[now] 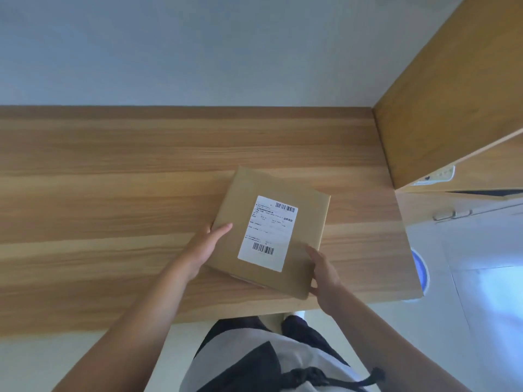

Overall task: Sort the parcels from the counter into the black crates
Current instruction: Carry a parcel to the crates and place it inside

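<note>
Parcel (271, 233) between 2 hands, apparently gripped.

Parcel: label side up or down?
Up. The parcel shows its white label on top; the left hand and right hand grip its edges over the counter.

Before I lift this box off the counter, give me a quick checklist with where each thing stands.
1. Left hand on the box: ok, thumb on top at the left edge.
2. Right hand on the box: ok, at the near right corner.
3. Label facing up: ok.
4. Box flat on the counter: cannot tell, near edge looks slightly raised.
5. Black crates in sight: not ok, none in view.
</note>
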